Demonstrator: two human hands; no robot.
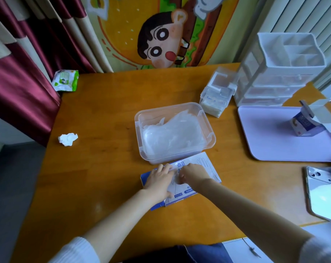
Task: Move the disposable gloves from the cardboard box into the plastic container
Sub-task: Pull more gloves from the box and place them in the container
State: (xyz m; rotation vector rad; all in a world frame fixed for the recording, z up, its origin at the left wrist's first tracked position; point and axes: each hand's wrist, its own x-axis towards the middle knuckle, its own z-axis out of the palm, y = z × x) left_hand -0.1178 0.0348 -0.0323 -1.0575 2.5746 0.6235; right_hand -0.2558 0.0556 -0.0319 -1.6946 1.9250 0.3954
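A blue and white cardboard glove box (202,164) lies flat on the wooden table, just in front of a clear plastic container (142,120). A heap of thin translucent disposable gloves (174,132) fills the container. My left hand (159,182) rests flat on the box's left part, fingers spread. My right hand (194,175) is at the box's middle opening, its fingers curled down; whether they pinch a glove is hidden.
A crumpled white tissue (68,139) and a wet-wipe pack (66,80) lie at the left. A white drawer organiser (280,73), small clear boxes (217,92), a lilac tray (271,137) with a small carton (303,124), and a phone (322,192) stand at the right.
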